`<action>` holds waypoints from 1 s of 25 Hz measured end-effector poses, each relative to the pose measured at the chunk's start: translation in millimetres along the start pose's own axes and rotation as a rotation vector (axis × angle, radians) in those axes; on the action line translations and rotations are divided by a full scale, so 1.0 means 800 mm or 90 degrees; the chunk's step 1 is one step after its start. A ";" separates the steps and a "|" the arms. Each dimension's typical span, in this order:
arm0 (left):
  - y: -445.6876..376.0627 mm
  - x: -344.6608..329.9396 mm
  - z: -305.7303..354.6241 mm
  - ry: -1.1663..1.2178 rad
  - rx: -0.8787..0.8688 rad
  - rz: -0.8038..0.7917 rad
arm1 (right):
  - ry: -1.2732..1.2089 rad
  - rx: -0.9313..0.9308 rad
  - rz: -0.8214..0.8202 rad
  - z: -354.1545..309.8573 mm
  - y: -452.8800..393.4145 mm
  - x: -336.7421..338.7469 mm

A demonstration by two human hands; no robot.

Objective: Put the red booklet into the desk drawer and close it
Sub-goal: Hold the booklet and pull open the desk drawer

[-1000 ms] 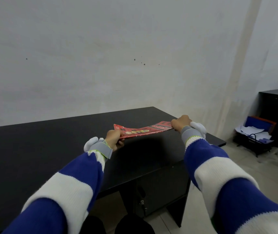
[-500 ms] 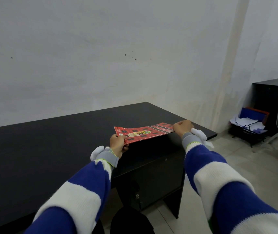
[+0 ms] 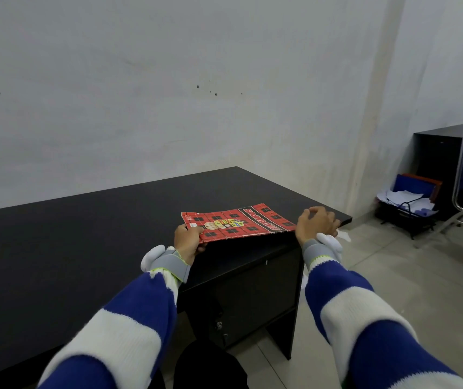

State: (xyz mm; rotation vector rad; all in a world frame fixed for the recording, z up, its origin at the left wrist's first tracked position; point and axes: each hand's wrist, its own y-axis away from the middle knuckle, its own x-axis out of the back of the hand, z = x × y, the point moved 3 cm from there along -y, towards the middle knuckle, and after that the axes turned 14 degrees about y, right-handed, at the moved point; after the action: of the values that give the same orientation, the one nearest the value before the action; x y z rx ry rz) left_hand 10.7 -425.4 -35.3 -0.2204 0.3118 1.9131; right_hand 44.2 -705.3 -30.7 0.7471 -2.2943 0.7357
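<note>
Both sleeves (image 3: 129, 329): knit, broad blue and white stripes. Grey wrist straps (image 3: 174, 263), yellow-green edging, white padded lump at each wrist.

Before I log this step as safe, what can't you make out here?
- Drawer front, head view: in shadow under the desk edge, handle indiscernible.
- Right hand grip on the red booklet: contact hidden behind the hand.
- Booklet's underside: faces away.

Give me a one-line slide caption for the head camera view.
Left hand grips the red booklet above the black desk; right hand open at its other end.
</note>
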 end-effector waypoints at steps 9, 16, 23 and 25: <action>-0.002 0.002 -0.004 -0.028 -0.025 0.014 | -0.249 -0.101 0.123 0.038 0.026 -0.026; -0.001 0.001 -0.004 -0.038 -0.032 0.021 | -0.385 -0.276 0.047 0.046 0.050 -0.062; 0.002 0.001 -0.002 -0.033 -0.034 0.018 | -0.425 -0.386 -0.133 0.048 0.059 -0.076; 0.003 0.002 -0.001 -0.033 -0.030 0.018 | -0.407 -0.375 -0.204 0.048 0.064 -0.081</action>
State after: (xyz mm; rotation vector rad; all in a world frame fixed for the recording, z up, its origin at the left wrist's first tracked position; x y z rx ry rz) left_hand 7.9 -425.4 -36.4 -0.1982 0.2360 1.9517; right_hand 38.8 -674.5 -116.4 1.1196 -2.6298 -0.3826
